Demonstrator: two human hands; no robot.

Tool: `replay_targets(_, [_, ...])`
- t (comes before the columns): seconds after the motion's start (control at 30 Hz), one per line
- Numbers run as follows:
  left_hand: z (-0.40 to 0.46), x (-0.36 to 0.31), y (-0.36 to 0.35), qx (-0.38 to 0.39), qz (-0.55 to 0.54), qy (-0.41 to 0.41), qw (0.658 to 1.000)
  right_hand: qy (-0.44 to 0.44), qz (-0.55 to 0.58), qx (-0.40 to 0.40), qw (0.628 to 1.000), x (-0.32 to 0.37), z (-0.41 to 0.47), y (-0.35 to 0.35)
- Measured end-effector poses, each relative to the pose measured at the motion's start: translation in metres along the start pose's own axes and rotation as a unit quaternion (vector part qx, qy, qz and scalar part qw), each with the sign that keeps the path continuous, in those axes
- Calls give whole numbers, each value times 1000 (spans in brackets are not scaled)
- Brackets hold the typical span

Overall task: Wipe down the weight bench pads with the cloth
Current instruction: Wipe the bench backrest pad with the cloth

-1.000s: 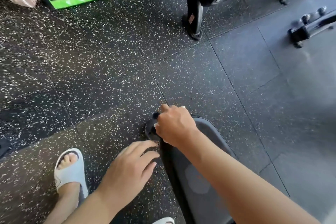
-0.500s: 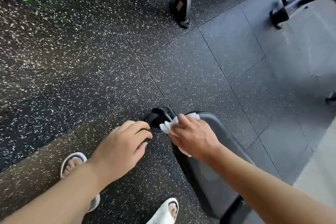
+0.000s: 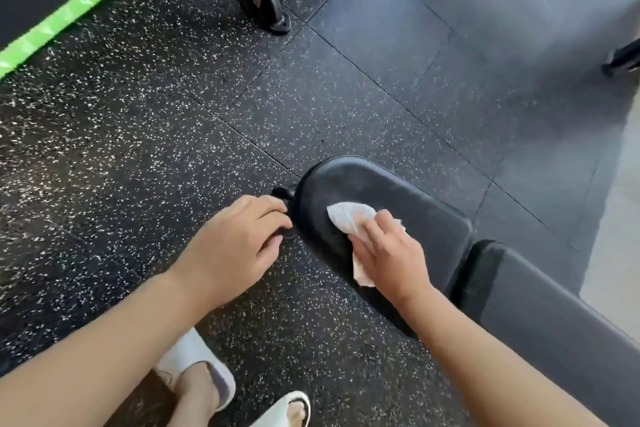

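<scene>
Two black vinyl bench pads (image 3: pixel 391 204) show; we judge wiping barely begun. Our right hand (image 3: pixel 388 253), fingers flat, presses the crumpled white cloth (image 3: pixel 346 218) on the rounded pad's near end. Left hand (image 3: pixel 239 246), just beside that pad, grip curled over a dark knob. Second pad (image 3: pixel 540 295), beyond the gap, looks untouched.

From my head camera I see my own two bare forearms with no sleeves, watch or jewellery visible, ending in my left hand (image 3: pixel 235 246) and right hand (image 3: pixel 391 253). At six o'clock, my bare feet wear white open-toe slide sandals (image 3: pixel 204 371) with thick, smooth straps.
</scene>
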State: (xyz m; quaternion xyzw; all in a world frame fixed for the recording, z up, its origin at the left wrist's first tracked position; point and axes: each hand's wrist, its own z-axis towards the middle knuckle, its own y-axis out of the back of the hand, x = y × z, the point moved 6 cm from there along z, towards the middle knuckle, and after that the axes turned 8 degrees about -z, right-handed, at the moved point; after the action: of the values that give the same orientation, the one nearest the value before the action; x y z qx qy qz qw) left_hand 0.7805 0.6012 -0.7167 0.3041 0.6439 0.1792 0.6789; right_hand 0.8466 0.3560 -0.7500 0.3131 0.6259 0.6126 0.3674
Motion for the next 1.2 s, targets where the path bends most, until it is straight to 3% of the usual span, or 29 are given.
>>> replay_targets(0.13, [24, -44, -37, 51, 36, -70, 996, -123, -67, 86, 986, -55, -63, -25])
replay_targets(0.27, [44, -80, -65, 123, 57, -100, 986, -227, 13, -15, 974, -74, -108, -10])
replay_targets(0.33, [57, -94, -72, 168, 90, -131, 973, -238, 32, -10, 971, -81, -123, -5])
replay_targets(0.57, [119, -116, -94, 220, 170, -200, 939, -437, 194, 21, 878, -66, -169, -4])
replay_targets(0.9, [148, -80, -129, 328, 174, -222, 902, -497, 18, -31, 867, -57, -110, -6])
replay_targets(1.03, [147, -69, -116, 402, 184, -295, 847, -517, 30, 104, 849, -74, -70, -26])
replay_targets(1.13, [162, -74, -118, 412, 209, -338, 820, -590, 81, -13, 803, -87, -61, -10])
replay_targets(1.2, [171, -83, -129, 407, 211, -348, 818, -602, 92, -35, 792, -89, -62, -8])
